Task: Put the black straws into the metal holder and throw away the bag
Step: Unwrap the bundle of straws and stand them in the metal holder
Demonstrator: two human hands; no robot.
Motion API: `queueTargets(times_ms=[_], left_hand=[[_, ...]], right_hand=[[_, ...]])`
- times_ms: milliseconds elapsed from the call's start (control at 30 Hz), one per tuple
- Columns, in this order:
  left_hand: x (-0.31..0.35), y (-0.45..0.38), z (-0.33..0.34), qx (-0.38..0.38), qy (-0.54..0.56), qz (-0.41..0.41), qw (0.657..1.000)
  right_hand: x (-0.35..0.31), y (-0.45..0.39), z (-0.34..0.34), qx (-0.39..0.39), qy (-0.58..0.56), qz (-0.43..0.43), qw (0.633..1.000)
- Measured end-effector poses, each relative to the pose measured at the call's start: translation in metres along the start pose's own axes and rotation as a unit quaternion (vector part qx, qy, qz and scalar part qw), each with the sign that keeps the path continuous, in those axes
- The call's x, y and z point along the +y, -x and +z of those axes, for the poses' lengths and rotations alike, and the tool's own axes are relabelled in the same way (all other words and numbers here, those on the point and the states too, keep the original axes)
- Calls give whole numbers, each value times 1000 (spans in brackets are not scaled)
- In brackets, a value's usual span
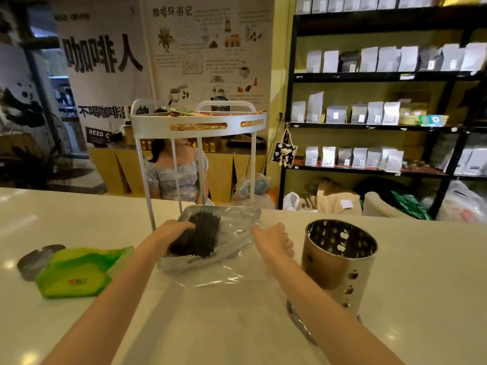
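A bundle of black straws [204, 234] lies in a clear plastic bag [232, 264] on the white counter, on the lower tray of a white rack. My left hand [171, 231] grips the near end of the bundle. My right hand [272, 239] pinches the bag's edge just right of the straws. The perforated metal holder [338, 262] stands upright to the right of my right hand, and no straws show inside it.
A white two-tier rack [197, 122] stands over the bag at the counter's far side. A green wipes pack [76, 271] and a grey metal lid [37, 259] lie at the left. A person sits behind the counter. Shelves of pouches fill the right wall.
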State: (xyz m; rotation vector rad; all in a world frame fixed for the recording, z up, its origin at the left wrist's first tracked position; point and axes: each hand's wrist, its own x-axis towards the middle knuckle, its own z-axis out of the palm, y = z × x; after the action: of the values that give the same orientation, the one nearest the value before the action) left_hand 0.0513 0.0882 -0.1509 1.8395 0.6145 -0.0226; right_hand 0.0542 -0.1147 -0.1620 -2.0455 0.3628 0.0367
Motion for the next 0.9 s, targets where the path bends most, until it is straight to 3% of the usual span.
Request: queueTargets(times_ms=[167,300,633,900], left_hand=[[-7,3,-2,-25,6,-1,1000],[-4,7,-9,-57,26,-6,998],[24,31,-3,-71,99,47,991],[84,76,53,-125,223,133,958]], right_hand=[[9,-4,5,-13,-143,43,989],[-3,0,-2,-18,-213,23,977],[-72,44,-56,37,-254,-205,945],[-89,52,-157,147,-283,-297,900]])
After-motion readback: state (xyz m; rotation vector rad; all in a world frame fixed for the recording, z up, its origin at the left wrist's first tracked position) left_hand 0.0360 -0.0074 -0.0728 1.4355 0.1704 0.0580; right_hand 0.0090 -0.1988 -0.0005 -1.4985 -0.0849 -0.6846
